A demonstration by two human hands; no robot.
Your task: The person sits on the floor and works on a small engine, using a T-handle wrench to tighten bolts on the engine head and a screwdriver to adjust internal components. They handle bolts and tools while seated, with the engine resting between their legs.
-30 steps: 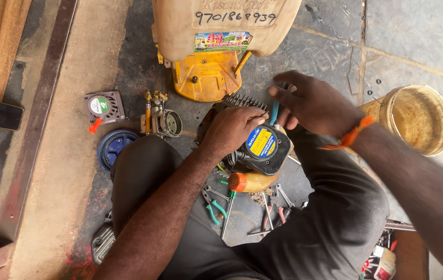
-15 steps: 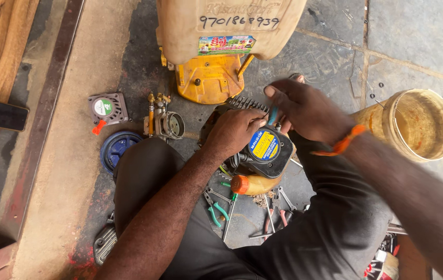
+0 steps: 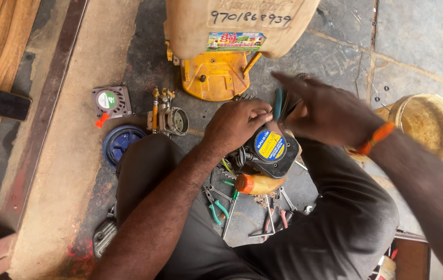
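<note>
— What containers are sitting around you, and what are they holding?

— To your right a round, pale yellow bucket (image 3: 429, 124) is standing on the stone floor; its inside is looking grimy and stained, and I cannot tell whether anything is lying in it. Ahead of you a big cream plastic tank (image 3: 239, 26) is resting on a yellow moulded base (image 3: 213, 75).

— And the piece you are working on?

— The small black engine (image 3: 268, 150), with its round blue and yellow sticker, is sitting between your knees, just in front of the yellow base. Your left hand (image 3: 237, 124) is pressing down on its top edge with the fingers curled close together. Your right hand (image 3: 330, 111) is hovering just above it, fingers stretched out and loosely together, blurred; a teal tool handle (image 3: 278, 103) is showing beside it, but I cannot tell if you are gripping it.

— What is lying nearby?

— An orange-capped yellow screwdriver handle (image 3: 257, 184) is lying just below the engine, with green-handled pliers (image 3: 216, 207) and bare steel tools beside it. Left of you are a metal carburettor (image 3: 169, 119), a round blue cap (image 3: 120, 142) and a grey square cover (image 3: 110, 101).

— What is different from half a second ago?

— Your right hand is lifting off the engine and sweeping forward, where earlier it was clasped over the engine's top. Your left hand is staying put.
</note>
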